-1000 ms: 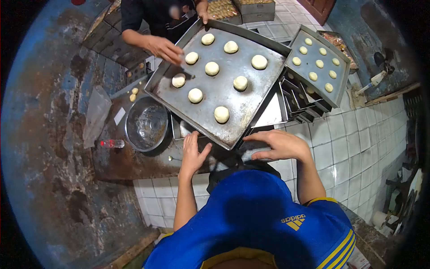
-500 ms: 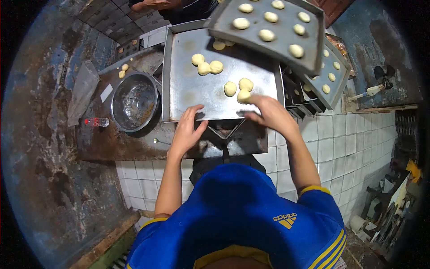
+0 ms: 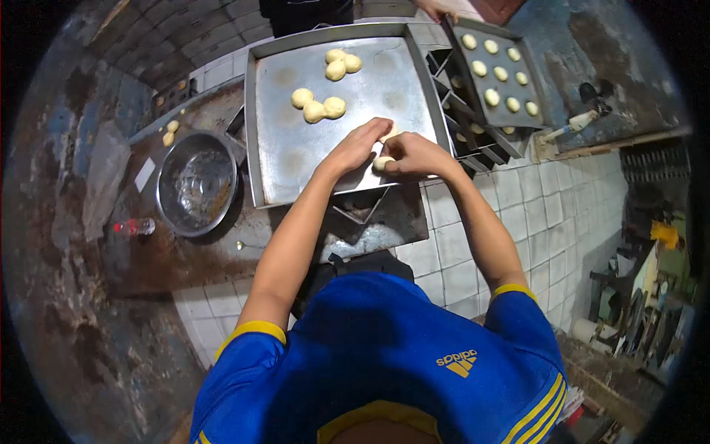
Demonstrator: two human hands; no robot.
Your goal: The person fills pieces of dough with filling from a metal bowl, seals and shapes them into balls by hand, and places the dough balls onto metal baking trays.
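Glossy white square tiles [image 3: 543, 214] spread beside a stained, scuffed brown table [image 3: 148, 259]. On it, a broad grey metal tray [image 3: 285, 159] with straight raised walls has faint round stains. Well to its right, a smaller metal tray [image 3: 481, 111] bears nine pale rounds in rows. A round, shiny metal bowl [image 3: 194, 185], smeared inside, sits left of the broad tray. Smooth, pale yellow balls lie in two touching threes [image 3: 313, 112] [image 3: 336, 69] on that tray. Near its front right corner, the right hand [image 3: 420, 157] pinches a soft ball [image 3: 382, 163]; the left hand [image 3: 359, 148] curls around another ball [image 3: 390, 133], its grip partly hidden.
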